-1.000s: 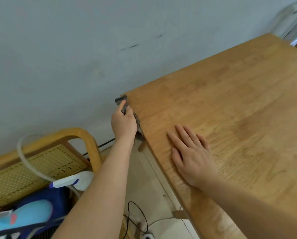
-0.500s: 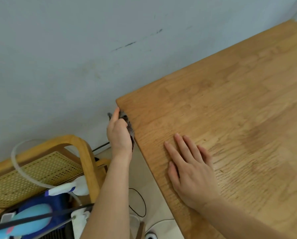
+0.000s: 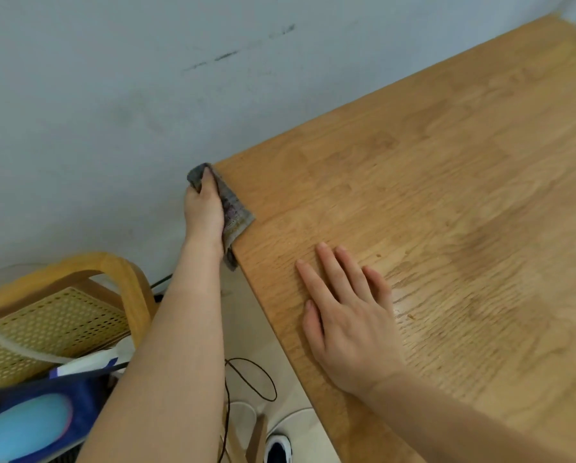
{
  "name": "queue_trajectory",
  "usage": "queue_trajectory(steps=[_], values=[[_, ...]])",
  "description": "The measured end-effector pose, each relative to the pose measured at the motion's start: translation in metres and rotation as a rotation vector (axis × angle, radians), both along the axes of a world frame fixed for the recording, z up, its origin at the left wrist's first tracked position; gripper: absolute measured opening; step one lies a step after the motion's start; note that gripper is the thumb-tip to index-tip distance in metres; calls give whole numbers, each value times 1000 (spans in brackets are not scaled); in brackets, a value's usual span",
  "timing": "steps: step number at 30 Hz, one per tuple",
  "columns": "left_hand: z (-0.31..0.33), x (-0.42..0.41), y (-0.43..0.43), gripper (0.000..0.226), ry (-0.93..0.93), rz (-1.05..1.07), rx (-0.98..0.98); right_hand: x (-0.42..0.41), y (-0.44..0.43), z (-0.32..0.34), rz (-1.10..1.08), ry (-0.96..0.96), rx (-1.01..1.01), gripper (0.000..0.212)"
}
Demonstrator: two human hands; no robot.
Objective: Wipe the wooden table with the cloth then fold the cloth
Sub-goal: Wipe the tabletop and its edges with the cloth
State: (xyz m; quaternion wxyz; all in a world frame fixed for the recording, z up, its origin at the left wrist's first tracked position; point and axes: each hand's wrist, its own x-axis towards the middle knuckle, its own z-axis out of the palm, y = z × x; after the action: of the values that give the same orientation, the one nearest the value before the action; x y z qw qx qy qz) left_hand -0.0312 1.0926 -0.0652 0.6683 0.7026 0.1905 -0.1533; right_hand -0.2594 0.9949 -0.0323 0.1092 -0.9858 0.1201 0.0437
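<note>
**At the table's left edge, a cloth in one hand**

In the lower left of the frame stands a wooden chair (image 3: 126,279) with a woven cane back, and a blue and light-blue object (image 3: 26,426) lies blurred in front of it. A grey wall (image 3: 112,95) fills the upper left. Just right of the chair, a thin black cable (image 3: 253,379) loops on the pale floor. At centre, the left hand (image 3: 204,212) has its fingers curled round the grey cloth (image 3: 234,212) and holds it against the left edge of the wooden table (image 3: 447,162), close to the far corner. Part of the cloth laps onto the tabletop and part hangs below the edge. Further right, the right hand (image 3: 346,315) lies palm down on the tabletop, fingers straight and slightly spread, near the cloth but apart from it.
</note>
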Motion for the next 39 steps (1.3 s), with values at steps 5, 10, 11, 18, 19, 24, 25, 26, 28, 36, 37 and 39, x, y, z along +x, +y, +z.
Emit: queue_trajectory(steps=[5,10,11,18,19,24,25,26,28,36,37,39], values=[[-3,-74,-1,52,-36,-11,38,-6,2,0,-8,-5,-3,56],[2,-83,-6,46,-48,-14,163,-1,2,-1,-20,-23,0,57],[3,-66,-7,44,-58,-31,208,0,2,-2,-21,-26,-1,57],[7,-5,-6,66,-82,-22,255,-1,1,-4,-13,-52,9,57],[5,-24,-7,72,-93,-22,236,-2,2,-4,-16,-61,11,57],[5,-176,-10,57,-153,-17,220,-5,0,-4,-39,-149,88,58],[9,-204,-12,52,-162,-25,225,-6,-1,-5,-36,-158,125,59],[11,-223,-12,49,-166,-33,238,-7,-2,-5,-36,-172,157,59],[16,-227,-13,43,-158,-45,282,-6,-5,-3,-41,-191,210,55],[15,-121,-15,61,-69,-65,350,-23,-56,-4,308,-157,94,53],[11,-139,-15,65,-66,-71,372,-23,-55,-4,284,-156,110,53],[5,-190,-15,64,-138,-50,376,-22,-52,-4,256,-163,106,52]])
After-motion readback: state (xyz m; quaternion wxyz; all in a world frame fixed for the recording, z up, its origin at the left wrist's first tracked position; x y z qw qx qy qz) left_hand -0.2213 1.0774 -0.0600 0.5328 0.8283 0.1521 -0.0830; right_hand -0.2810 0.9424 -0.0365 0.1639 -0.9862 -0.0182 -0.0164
